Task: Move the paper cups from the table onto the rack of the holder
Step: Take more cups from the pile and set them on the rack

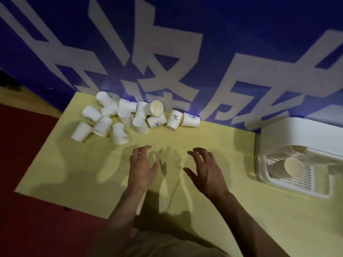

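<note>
- Paper cups: a loose heap of white cups at the far left of the yellow table, close against the blue wall. Most lie tipped on their sides or stand mouth-down. One near the middle of the heap shows its open mouth, and one to the right stands mouth-down with a percent mark on it.
- Holder: a white unit at the table's right edge, well apart from the heap. Its slatted rack faces the person, probably so cups can be set in by the near hand.
- Cup on rack: it lies on its side with its mouth towards the viewer, so at least one transfer appears done and most of the heap remains.
- Left hand: fingers spread and relaxed, holding nothing, over bare table below the heap.
- Right hand: likewise loose and empty, between heap and holder.
- Judgement: both hands seem poised to reach for the next cups.
- Obscured: the holder's right side runs out of view. The rack's upper interior is blurred, so further cups there cannot be counted. Cups buried in the heap are partly hidden. Whether the hands touch the table cannot be told.
</note>
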The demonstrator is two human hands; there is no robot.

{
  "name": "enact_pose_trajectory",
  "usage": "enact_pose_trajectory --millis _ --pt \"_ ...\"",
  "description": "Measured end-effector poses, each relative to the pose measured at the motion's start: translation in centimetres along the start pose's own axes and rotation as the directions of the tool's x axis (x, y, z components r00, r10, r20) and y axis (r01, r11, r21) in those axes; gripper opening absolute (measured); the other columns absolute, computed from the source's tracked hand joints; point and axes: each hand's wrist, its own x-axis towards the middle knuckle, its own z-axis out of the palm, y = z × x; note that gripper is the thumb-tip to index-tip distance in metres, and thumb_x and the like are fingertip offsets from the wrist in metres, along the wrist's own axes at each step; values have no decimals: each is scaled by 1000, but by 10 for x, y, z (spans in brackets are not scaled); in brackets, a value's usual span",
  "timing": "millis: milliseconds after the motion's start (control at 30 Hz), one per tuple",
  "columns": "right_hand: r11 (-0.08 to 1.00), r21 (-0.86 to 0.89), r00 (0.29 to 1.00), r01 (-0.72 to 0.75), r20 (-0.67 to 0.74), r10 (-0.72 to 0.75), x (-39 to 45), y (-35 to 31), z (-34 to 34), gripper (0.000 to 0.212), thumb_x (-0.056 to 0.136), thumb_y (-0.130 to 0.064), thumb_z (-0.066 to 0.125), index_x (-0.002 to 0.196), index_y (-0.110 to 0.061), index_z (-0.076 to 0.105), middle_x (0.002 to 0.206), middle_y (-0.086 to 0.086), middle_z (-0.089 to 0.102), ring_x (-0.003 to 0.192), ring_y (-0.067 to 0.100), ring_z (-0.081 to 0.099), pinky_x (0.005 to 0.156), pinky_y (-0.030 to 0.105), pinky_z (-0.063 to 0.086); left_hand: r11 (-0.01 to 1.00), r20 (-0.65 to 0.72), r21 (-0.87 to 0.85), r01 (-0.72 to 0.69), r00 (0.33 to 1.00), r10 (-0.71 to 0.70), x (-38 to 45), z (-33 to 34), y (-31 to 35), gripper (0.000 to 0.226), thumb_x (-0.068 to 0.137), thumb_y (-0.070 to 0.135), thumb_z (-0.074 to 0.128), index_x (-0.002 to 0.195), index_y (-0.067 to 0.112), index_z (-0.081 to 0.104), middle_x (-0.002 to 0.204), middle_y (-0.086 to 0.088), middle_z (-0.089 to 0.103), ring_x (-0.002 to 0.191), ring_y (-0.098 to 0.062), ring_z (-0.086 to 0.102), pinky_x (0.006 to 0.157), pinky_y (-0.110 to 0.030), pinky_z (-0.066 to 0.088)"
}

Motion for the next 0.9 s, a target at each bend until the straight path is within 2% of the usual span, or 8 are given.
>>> enact_pose_trajectory --millis 100,200,400,533,667,767,900 --pt "1000 -2 999 25 39 -25 31 -45 25 57 91 -38 75 139 -14 57 141 9 52 119 31 55 93 44 55 997 -78 15 78 994 -77 36 -37 -45 61 82 22 80 137 18 53 141 -10 41 125 -36 42 100 -48 44" --pt "999 -10 997 33 63 -33 56 -77 44 58 90 -37 76 140 -14 56 141 9 52 117 32 56 93 44 55 989 -71 38 146 987 -143 69 -58 -76 65 82 27 80 140 19 50 142 -15 37 124 -41 39 100 -50 43" --pt "998 -58 996 27 82 -22 94 -104 59 61 91 -36 76 143 -15 52 144 9 48 115 32 55 90 45 55 975 92 85 207 972 -215 122 -57 -100 70 87 51 69 148 38 37 150 -17 18 128 -43 33 105 -52 42" --pt "994 -104 997 27 71 -20 116 -108 62 61 92 -37 74 144 -15 50 143 9 47 115 32 54 87 43 56 965 214 59 254 941 -261 141 -45 -106 65 88 52 67 145 39 39 147 -16 17 123 -41 38 107 -47 41" --pt "988 -151 995 22 95 -8 142 -114 69 66 91 -39 73 147 -16 45 145 12 45 121 33 52 86 44 57 986 200 15 164 966 -163 146 -40 -114 56 90 41 70 139 28 46 141 -20 26 121 -39 37 104 -46 42" --pt "982 -184 992 49 122 -27 168 -122 78 70 90 -38 74 149 -16 43 146 14 43 121 35 51 85 44 57 989 210 -45 138 970 -126 144 -46 -119 55 91 36 70 139 26 46 139 -21 24 118 -42 41 103 -46 46" --pt "962 -236 976 135 201 -87 210 -138 95 78 87 -32 78 152 -16 38 150 17 39 122 37 51 87 48 58 993 187 -114 22 982 0 131 -60 -128 65 79 26 80 135 23 48 137 -18 21 124 -33 36 89 -43 57"
